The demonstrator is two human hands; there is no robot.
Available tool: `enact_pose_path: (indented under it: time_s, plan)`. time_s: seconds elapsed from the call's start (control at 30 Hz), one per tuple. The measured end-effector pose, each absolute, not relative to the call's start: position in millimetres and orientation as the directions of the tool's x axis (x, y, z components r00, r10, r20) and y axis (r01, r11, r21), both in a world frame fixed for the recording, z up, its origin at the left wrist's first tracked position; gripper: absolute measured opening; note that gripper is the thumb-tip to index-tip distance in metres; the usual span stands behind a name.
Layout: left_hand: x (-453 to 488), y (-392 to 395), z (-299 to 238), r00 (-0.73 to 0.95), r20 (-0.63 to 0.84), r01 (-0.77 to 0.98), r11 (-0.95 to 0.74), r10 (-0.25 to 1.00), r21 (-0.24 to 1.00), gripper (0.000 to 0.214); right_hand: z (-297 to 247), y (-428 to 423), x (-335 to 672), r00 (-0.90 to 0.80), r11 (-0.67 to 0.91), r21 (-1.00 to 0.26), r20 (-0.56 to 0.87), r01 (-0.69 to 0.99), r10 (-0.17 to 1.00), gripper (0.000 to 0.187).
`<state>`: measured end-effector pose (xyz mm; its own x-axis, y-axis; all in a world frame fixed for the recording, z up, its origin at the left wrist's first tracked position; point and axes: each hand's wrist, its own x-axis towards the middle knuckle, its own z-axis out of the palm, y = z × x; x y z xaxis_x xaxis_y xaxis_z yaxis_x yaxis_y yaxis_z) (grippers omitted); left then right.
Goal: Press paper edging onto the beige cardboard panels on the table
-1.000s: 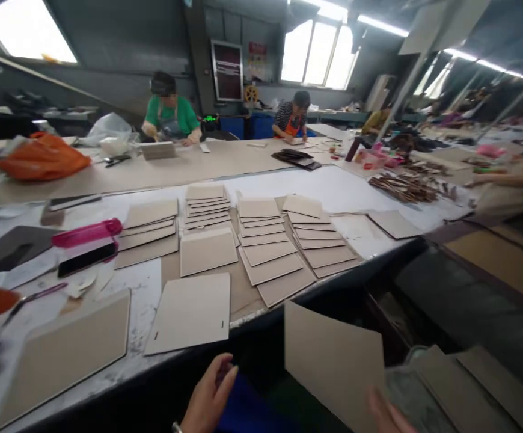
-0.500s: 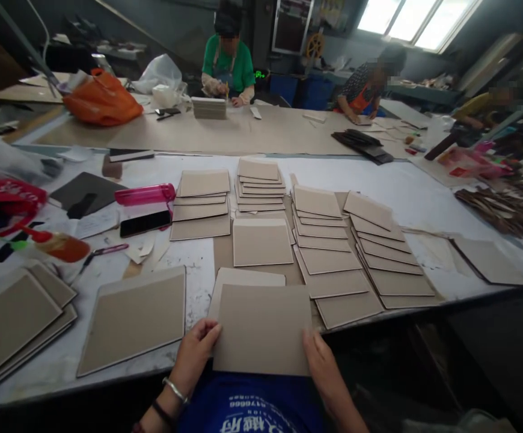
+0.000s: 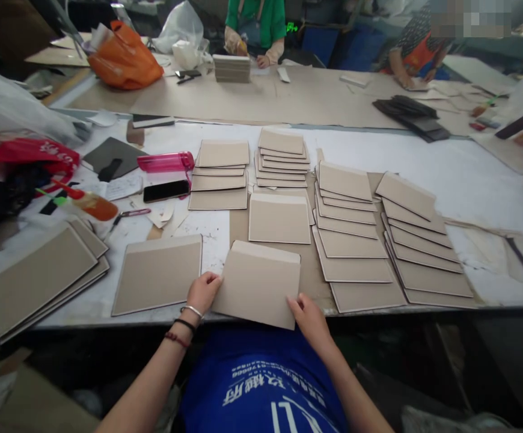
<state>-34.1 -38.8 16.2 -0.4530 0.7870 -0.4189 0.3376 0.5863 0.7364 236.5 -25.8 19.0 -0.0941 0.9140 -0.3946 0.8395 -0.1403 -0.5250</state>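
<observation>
While the left hand [image 3: 202, 291] pinches the left edge of a grey card [image 3: 259, 282] and the right hand [image 3: 309, 316] holds its near right corner, both closed on it, the card lies tilted across the near edge of the tabletop [image 3: 446, 180]. Its near side hangs past that edge, over the person's lap. A paler second card [image 3: 266, 248] shows as a strip along its far side, seemingly beneath it; I cannot tell whether the two sit flush.

The likeliest slip, as I judge it, is skew. Each hand grips one side only, so an uneven push would twist the top card off the one below. With that overhang, a loosened grip could let it tip off the tabletop. Fanned rows of cards [image 3: 356, 240] lie close beyond the right hand, and a single card [image 3: 279, 218] sits just past the held one; a far corner swung wide could nudge them out of order. A larger board [image 3: 157, 273] lies just left of the left hand.
</observation>
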Motion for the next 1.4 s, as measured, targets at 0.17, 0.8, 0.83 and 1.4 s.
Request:
enact_pose_path:
  time_s: [0.17, 0.8, 0.83, 1.4]
  plan:
    - [-37.1, -27.1, 10.9, -0.441, -0.42, 0.424, 0.597, 0.793, 0.681, 0.019, 7.4, -22.6, 234.5, -0.114, -0.089, -0.517, -0.347, 0.851, 0.931, 0.033]
    - [-40.5, -21.0, -4.8, -0.357, -0.39, 0.552, 0.528, 0.849, 0.645, 0.016, 12.0, -16.2, 227.4, -0.051, -0.069, -0.215, -0.509, 0.974, 0.86, 0.033]
    - [-40.9, -21.3, -5.2, -0.356, -0.389, 0.556, 0.527, 0.85, 0.643, 0.015, 13.1, -15.7, 226.7, -0.046, -0.077, -0.214, -0.519, 0.974, 0.854, 0.033]
    - [-44.7, -15.9, 2.1, -0.319, -0.444, 0.63, 0.538, 0.837, 0.56, 0.021, 18.5, -17.0, 217.4, 0.029, -0.134, -0.172, -0.505, 0.976, 0.863, 0.029]
